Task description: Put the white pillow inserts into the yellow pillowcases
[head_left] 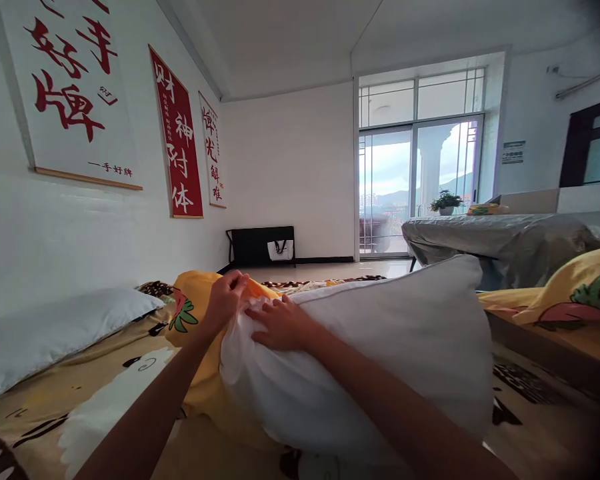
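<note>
A plump white pillow (400,327) stands on its long side on the bed in front of me, its left end tucked into a yellow pillowcase (207,377) with a printed carrot-like pattern. With fingers pinched together, my left hand (225,300) holds the pillowcase at its upper edge. My right hand (287,323) grips the top of the pillow close to that edge, its fingers bent into the white cloth, which is bunched there. The part of the pillow inside the case is hidden.
Another white pillow (65,327) lies at the left on the patterned bedsheet (115,373). More yellow bedding (575,300) is at the right. Beyond are a covered table (480,233) with a potted plant (446,202), a black folded item (250,247) and a glass sliding door (420,187).
</note>
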A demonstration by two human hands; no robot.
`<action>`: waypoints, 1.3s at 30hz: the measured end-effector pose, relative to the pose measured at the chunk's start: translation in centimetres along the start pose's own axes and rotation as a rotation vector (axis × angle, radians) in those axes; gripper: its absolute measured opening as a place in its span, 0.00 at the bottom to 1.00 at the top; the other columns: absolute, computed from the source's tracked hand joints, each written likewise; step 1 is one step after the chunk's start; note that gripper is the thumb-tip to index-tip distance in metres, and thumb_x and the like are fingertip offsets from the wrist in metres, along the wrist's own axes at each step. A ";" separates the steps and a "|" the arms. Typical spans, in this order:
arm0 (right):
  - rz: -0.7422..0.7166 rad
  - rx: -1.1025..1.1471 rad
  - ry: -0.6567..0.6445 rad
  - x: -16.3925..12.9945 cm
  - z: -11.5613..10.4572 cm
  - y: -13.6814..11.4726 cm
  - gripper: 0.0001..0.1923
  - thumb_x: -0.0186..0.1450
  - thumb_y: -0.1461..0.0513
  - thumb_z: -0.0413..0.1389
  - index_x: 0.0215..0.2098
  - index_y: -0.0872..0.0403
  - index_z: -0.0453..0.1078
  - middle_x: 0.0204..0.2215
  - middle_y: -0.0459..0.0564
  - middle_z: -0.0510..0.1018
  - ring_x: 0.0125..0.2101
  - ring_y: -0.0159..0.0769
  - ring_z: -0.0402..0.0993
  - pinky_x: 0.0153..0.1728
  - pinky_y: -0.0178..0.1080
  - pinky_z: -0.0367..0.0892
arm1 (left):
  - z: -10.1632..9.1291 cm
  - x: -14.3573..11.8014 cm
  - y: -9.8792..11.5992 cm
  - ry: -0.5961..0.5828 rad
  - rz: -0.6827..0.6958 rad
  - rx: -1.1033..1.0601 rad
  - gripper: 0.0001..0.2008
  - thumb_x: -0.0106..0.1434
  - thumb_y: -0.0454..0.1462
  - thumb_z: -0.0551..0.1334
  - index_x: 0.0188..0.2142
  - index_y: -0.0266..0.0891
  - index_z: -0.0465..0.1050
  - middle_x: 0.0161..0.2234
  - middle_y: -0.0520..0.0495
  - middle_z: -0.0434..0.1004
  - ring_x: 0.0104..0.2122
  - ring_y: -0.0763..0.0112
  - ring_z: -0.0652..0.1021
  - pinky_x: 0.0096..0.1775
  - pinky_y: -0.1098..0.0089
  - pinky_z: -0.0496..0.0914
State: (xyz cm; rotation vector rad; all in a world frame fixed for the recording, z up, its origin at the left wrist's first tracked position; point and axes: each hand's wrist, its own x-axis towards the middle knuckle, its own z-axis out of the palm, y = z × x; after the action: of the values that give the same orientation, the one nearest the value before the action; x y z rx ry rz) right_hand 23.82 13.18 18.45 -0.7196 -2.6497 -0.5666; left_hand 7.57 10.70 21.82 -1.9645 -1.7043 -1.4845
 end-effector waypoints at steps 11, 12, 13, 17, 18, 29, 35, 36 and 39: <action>0.067 0.079 -0.029 0.0 -0.3 1.1 0.29 0.66 0.47 0.46 0.62 0.47 0.57 0.47 0.55 0.75 0.46 0.47 0.71 0.48 0.49 0.60 | -2.9 0.0 -3.2 0.076 0.121 0.405 0.10 0.64 0.37 0.50 0.31 0.37 0.67 0.31 0.43 0.72 0.33 0.63 0.71 0.38 0.64 0.60; 0.067 0.080 -0.025 0.0 -0.2 1.1 0.29 0.66 0.47 0.46 0.62 0.47 0.57 0.48 0.55 0.75 0.46 0.47 0.71 0.48 0.50 0.60 | -2.7 -0.6 -3.0 0.095 0.198 0.503 0.11 0.64 0.34 0.49 0.35 0.36 0.69 0.36 0.39 0.73 0.38 0.59 0.71 0.41 0.62 0.60; 0.070 0.078 -0.019 0.0 -0.2 1.1 0.29 0.65 0.47 0.47 0.62 0.48 0.56 0.48 0.55 0.75 0.47 0.48 0.71 0.49 0.50 0.60 | -2.4 -1.2 -2.8 0.088 0.310 0.607 0.13 0.64 0.32 0.48 0.40 0.36 0.70 0.39 0.37 0.73 0.42 0.57 0.71 0.43 0.60 0.60; 0.081 0.074 0.000 -0.1 -0.1 1.0 0.30 0.65 0.48 0.47 0.62 0.52 0.57 0.46 0.57 0.76 0.45 0.48 0.71 0.48 0.49 0.60 | -0.6 -2.8 -1.7 -0.189 0.640 0.868 0.14 0.65 0.30 0.49 0.43 0.37 0.71 0.40 0.40 0.75 0.41 0.59 0.73 0.42 0.62 0.62; 0.080 0.077 0.007 -0.2 -0.1 0.9 0.31 0.65 0.49 0.48 0.62 0.53 0.56 0.45 0.57 0.76 0.44 0.48 0.72 0.47 0.48 0.61 | -0.3 -2.9 -1.6 -0.231 0.608 0.884 0.13 0.65 0.30 0.49 0.42 0.37 0.71 0.39 0.41 0.75 0.40 0.59 0.73 0.41 0.62 0.62; 0.085 0.114 -0.056 0.0 -0.3 0.4 0.34 0.63 0.47 0.49 0.64 0.50 0.53 0.47 0.56 0.76 0.44 0.49 0.73 0.42 0.48 0.65 | 0.2 -2.0 -1.9 -0.164 0.271 0.912 0.14 0.64 0.37 0.52 0.44 0.32 0.70 0.44 0.35 0.73 0.45 0.51 0.71 0.43 0.56 0.62; 0.094 0.139 -0.133 0.3 -0.6 0.1 0.31 0.62 0.48 0.49 0.62 0.46 0.57 0.49 0.54 0.76 0.45 0.49 0.73 0.41 0.48 0.66 | 0.2 -1.7 -1.9 -0.269 0.071 0.865 0.15 0.60 0.32 0.51 0.41 0.30 0.73 0.43 0.32 0.75 0.46 0.51 0.73 0.45 0.56 0.64; 0.092 0.139 -0.142 0.4 -0.6 0.0 0.32 0.62 0.48 0.49 0.63 0.46 0.56 0.49 0.54 0.76 0.45 0.49 0.73 0.41 0.48 0.66 | 0.2 -1.4 -2.0 -0.295 0.035 0.848 0.15 0.59 0.31 0.51 0.41 0.30 0.73 0.43 0.32 0.76 0.46 0.52 0.74 0.46 0.58 0.64; 0.087 0.139 -0.162 0.4 -0.7 -0.1 0.32 0.63 0.48 0.48 0.63 0.46 0.56 0.46 0.55 0.77 0.44 0.49 0.73 0.41 0.48 0.66 | -0.2 -0.4 -2.8 -0.378 -0.078 0.784 0.14 0.59 0.37 0.54 0.38 0.34 0.75 0.41 0.34 0.78 0.44 0.54 0.76 0.43 0.62 0.66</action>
State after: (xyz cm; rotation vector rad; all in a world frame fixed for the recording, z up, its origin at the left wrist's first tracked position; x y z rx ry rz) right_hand 23.58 12.92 19.20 -0.8660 -2.7555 -0.3094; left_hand 5.27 11.31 20.34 -1.7793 -2.0771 -0.3247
